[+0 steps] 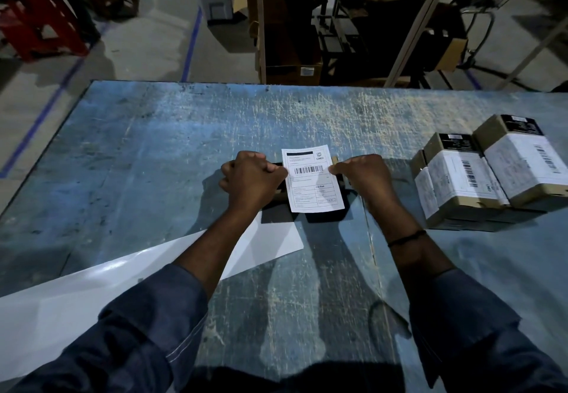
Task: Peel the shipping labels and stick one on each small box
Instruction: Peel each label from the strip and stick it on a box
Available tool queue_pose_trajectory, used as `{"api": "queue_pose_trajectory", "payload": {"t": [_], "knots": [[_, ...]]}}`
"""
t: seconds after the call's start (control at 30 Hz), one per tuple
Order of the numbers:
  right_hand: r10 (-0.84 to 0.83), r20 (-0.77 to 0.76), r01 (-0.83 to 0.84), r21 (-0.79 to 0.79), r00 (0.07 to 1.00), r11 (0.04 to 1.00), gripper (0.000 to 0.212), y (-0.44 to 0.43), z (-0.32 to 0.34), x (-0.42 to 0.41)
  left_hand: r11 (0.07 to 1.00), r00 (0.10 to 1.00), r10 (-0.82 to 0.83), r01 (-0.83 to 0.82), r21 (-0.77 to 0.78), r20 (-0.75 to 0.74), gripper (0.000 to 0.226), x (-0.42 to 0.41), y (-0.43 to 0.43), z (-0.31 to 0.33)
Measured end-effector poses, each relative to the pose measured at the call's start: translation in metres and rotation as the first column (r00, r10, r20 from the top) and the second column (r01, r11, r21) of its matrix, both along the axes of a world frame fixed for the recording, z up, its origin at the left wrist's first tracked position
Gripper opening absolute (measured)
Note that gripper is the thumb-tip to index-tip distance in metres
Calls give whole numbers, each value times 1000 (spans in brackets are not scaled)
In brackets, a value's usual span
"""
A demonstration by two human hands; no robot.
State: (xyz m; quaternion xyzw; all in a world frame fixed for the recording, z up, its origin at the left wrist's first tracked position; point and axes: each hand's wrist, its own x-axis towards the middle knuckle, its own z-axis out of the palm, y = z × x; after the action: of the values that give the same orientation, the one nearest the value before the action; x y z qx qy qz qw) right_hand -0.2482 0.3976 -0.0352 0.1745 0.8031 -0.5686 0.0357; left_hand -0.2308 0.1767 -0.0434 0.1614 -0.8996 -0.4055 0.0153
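In the middle of the blue counter [153, 146], the left hand [252, 177] and the right hand [364, 174], fingers curled, are pinching opposite side edges of a shipping label [312, 177] lying over a small box [341, 185], with labelled boxes [461, 177] sitting well apart at the right.

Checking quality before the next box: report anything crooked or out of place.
The shipping label lies slightly skewed across the small box, and its far end overhangs the box's far edge. Nothing else stands out.
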Motion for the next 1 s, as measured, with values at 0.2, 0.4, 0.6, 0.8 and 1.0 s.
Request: {"api": "queue_pose_trajectory", "payload": {"t": [0.2, 0.4, 0.6, 0.8, 1.0], "knots": [[-21, -24, 23, 110, 999, 994, 22, -5, -6, 2, 1000, 998, 30, -30, 8, -47, 18, 4, 4, 4], [-22, 4, 21, 163, 1000, 986, 24, -6, -1, 4, 999, 997, 33, -36, -40, -66, 19, 5, 8, 8], [-4, -4, 5, 276, 1000, 961, 31, -11, 4, 6, 992, 992, 47, -60, -115, -115, 20, 7, 13, 13], [-19, 7, 16, 355, 1000, 935, 25, -17, 12, 10, 969, 990, 42, -73, -236, -137, 19, 8, 17, 12], [-3, 1, 2, 391, 1000, 920, 27, -19, 9, 11, 937, 987, 32, -84, -340, -157, 15, 10, 20, 6]]}}
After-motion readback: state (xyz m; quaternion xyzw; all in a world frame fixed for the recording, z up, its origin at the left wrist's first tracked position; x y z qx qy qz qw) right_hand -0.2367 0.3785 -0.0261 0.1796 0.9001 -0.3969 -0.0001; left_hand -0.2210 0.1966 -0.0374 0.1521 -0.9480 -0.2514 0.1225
